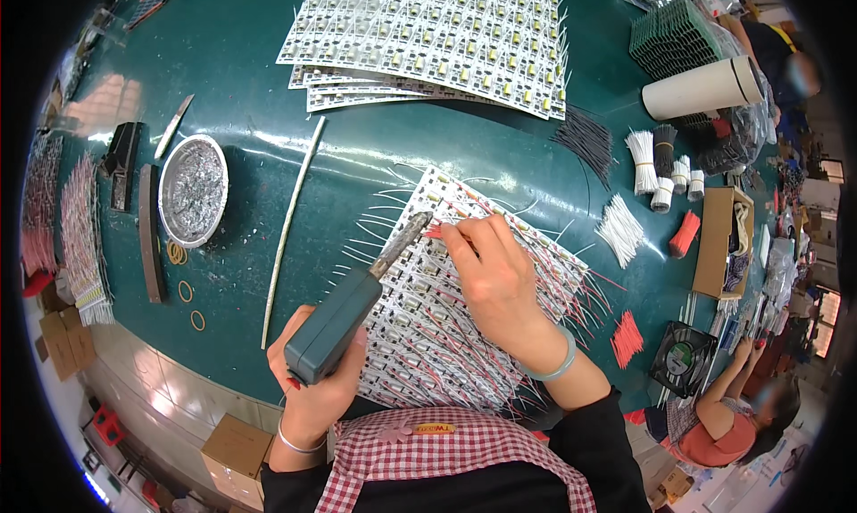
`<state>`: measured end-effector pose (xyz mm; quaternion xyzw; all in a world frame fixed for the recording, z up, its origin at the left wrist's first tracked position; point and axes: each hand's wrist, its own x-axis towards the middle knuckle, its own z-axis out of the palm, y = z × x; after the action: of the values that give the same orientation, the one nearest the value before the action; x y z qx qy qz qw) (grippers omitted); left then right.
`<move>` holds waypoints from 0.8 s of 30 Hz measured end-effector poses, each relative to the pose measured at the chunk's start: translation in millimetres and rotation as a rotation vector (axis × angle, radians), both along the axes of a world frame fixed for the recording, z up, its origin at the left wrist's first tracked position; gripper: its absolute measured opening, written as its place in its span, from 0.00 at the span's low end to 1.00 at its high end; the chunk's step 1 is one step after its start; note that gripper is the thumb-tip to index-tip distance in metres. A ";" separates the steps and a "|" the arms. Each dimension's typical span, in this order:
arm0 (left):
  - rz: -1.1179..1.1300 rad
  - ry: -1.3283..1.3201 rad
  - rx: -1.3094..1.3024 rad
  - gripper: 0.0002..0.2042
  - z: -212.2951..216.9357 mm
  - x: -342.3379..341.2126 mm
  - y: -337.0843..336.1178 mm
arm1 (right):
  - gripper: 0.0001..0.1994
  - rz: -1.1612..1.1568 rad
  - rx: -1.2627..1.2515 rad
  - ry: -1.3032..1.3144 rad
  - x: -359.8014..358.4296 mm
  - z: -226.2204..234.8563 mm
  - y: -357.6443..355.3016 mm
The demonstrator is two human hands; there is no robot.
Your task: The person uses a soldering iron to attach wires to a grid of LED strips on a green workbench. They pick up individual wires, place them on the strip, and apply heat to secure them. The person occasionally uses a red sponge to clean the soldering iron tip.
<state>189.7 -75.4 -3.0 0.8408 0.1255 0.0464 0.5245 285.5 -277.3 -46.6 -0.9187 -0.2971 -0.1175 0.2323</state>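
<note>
My left hand (314, 370) is wrapped round a dark green soldering gun (335, 325). Its metal barrel slants up and right, and the tip rests at or just above a white circuit board panel (379, 321) lying on the table. Close to that tip, the fingers of my right hand (491, 276) are pinched on short red wires (434, 231); how many is hard to see. Rows of small components cover the panel. Many thin white and red wires stick out of it, mostly toward its lower right. My right hand hides part of the panel's middle.
Unwired panels are stacked at the back (437, 40). A round bowl of silvery scraps (194, 191) and a thin rod (293, 232) lie left. Bundled white wires (641, 160), loose red wires (628, 339) and a small fan (683, 359) sit right. A co-worker (732, 415) sits at lower right.
</note>
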 end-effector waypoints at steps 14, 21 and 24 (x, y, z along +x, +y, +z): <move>0.015 -0.024 -0.062 0.08 -6.2 -1.9 -1.7 | 0.13 0.020 -0.011 0.025 -0.8 1.0 -0.6; -0.005 -0.019 -0.034 0.07 -5.7 0.3 -3.1 | 0.15 0.018 -0.014 0.020 -1.4 -0.4 -1.2; 0.003 -0.011 -0.045 0.07 -5.6 0.1 -2.7 | 0.14 0.014 -0.018 0.017 -1.5 0.5 -0.6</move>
<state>189.8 -78.1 -8.6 0.8285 0.1246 0.0490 0.5438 284.0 -277.9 -46.2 -0.9196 -0.3027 -0.1054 0.2273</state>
